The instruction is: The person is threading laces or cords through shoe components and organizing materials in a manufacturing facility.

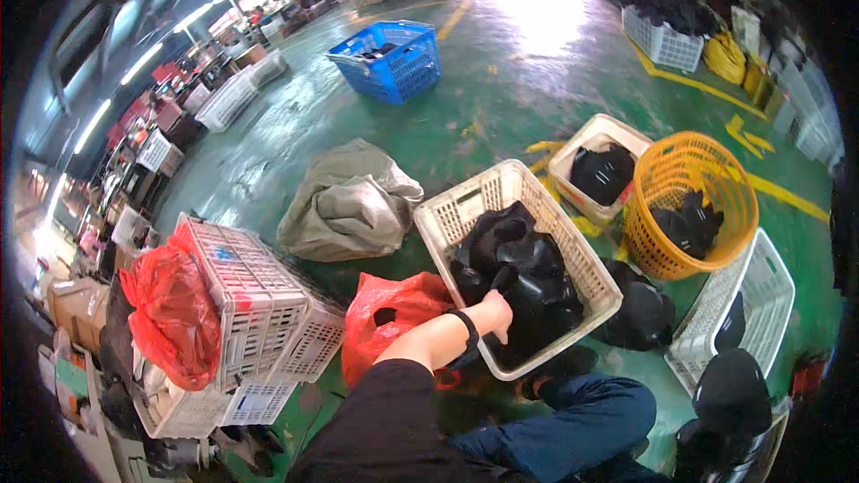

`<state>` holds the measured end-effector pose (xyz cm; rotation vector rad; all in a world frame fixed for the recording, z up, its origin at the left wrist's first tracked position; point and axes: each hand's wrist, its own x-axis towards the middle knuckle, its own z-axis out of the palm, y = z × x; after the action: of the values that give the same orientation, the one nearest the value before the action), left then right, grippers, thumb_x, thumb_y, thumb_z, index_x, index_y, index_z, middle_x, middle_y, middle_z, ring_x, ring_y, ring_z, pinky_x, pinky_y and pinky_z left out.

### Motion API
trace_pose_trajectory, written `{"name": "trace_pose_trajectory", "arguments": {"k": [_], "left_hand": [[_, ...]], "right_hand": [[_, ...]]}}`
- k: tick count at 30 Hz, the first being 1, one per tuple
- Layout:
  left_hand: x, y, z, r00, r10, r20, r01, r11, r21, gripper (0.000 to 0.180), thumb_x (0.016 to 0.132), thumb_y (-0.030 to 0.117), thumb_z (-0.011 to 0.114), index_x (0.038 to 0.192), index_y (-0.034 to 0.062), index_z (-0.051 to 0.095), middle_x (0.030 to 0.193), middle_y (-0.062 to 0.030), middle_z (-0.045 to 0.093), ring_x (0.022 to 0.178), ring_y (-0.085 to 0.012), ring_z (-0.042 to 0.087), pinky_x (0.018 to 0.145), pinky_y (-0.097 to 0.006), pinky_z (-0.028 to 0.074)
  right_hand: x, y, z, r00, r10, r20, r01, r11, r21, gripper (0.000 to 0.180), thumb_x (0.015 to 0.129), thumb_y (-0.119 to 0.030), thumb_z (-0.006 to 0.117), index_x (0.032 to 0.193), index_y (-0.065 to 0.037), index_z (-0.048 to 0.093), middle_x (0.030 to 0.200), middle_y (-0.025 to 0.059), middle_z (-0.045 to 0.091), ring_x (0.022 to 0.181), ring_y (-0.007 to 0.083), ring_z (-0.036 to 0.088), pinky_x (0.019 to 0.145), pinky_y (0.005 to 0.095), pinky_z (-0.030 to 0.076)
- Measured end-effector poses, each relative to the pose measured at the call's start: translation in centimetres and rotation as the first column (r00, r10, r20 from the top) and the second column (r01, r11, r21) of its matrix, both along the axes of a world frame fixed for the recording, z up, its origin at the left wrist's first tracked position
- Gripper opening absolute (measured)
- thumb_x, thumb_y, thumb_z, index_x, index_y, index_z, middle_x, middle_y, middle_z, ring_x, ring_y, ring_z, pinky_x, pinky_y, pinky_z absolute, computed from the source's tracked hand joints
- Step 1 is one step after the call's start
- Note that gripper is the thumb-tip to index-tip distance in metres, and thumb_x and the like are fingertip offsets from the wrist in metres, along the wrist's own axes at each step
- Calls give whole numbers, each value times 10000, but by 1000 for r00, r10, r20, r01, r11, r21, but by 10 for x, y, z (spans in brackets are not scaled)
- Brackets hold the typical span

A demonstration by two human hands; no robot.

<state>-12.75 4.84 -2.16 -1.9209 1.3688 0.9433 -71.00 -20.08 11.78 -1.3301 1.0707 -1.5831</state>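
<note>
My left hand (497,315) reaches over the near left rim of a cream plastic crate (463,207). Its fingers curl closed against a dark, curved black piece (506,278) that stands up beside the knuckles; part of the grip is hidden. Several soft-looking black pieces (546,268), some with a shiny surface, fill the crate in a loose heap. I cannot make out what kind of article they are. A black band (467,333) circles my left wrist below the dark sleeve. My right hand is out of the picture.
Close to the crate lie a red plastic bag (380,300) and a grey sack (349,201). Right of it stand an orange basket (658,237), a small cream bin (582,148) and a white crate (774,291). Stacked white crates (268,322) rise at left; a blue crate (394,72) sits farther off.
</note>
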Motion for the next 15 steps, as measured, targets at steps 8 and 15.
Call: {"name": "trace_pose_trajectory", "arguments": {"k": [8, 15], "left_hand": [[22, 12, 86, 656, 386, -649, -754, 295, -587, 292, 777, 285, 691, 916, 33, 738, 854, -132, 710, 811, -224, 683, 723, -359, 525], [-75, 5, 179, -143, -352, -925, -964, -164, 211, 232, 935, 169, 656, 1112, 19, 660, 1016, 0, 680, 939, -100, 614, 876, -270, 487]], "right_hand": [[37, 14, 22, 952, -100, 288, 74, 992, 101, 414, 875, -249, 679, 1231, -51, 604, 1187, 208, 615, 1124, 361, 599, 937, 489, 531], [72, 21, 43, 918, 3, 397, -141, 937, 319, 410, 859, -190, 678, 1227, -25, 607, 1191, 177, 625, 1138, 325, 592, 968, 450, 497]]}}
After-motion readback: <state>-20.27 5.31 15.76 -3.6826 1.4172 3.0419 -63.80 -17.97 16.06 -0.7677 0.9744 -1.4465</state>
